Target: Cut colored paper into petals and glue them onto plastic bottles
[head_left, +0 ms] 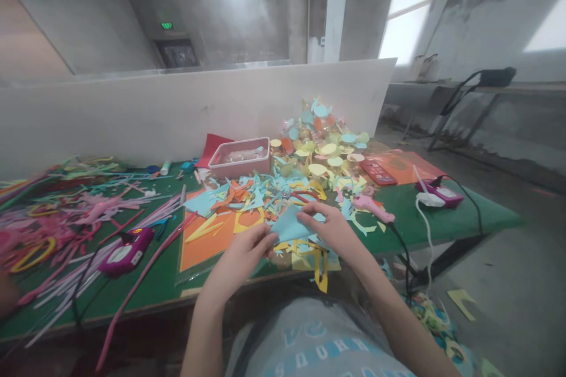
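Between my two hands, just above the table's front edge, is a piece of light blue paper (289, 225). My left hand (256, 242) pinches its lower left side, while my right hand (322, 221) grips its upper right part with thumb and fingers. Blue, orange and yellow paper scraps (256, 191) lie heaped behind the sheet. Among them, scissors with red handles (305, 194) are partly covered. To the left, orange paper sheets (206, 244) with yellow strips lie by a clear plastic sleeve.
A pink basket (241, 169) stands behind the scraps, left of a pile of paper-topped round pieces (322, 141). A pink glue gun (371, 207), red phone (379, 172) and purple power strip (442, 193) lie right. Pink pipe cleaners (97, 212) and another purple power box (127, 252) are left.
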### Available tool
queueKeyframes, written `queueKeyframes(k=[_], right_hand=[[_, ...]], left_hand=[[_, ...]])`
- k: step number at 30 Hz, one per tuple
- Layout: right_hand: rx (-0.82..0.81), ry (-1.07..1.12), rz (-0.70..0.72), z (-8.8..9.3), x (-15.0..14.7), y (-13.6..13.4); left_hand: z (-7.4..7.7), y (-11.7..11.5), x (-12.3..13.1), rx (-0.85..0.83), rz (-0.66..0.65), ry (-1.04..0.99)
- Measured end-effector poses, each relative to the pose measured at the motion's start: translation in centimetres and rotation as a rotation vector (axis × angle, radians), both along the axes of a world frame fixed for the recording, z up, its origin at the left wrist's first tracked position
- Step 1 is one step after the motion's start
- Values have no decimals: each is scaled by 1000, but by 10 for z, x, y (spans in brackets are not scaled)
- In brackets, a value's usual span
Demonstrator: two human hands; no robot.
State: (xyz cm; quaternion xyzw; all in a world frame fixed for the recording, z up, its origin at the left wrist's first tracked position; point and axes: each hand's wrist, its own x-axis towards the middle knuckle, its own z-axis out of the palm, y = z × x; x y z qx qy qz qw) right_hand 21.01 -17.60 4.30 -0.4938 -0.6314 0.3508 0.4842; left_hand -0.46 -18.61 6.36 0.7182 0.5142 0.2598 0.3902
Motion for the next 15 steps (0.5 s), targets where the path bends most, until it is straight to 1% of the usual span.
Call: queueKeyframes(k=[6,10,12,13,15], right_hand=[[1,-7,-1,-3,0,2],[45,122,-73,-5,2,6],[58,191,-99,-5,4,7],[42,203,-79,-6,5,8],[-20,194,16,-7,3,7]], left_hand=[[-2,0,4,23,4,-24],[-5,4,1,64,46,-67],[-6,6,2,102,97,-155],[-6,7,5,117,131,-219],[-6,7,14,131,207,-359]])
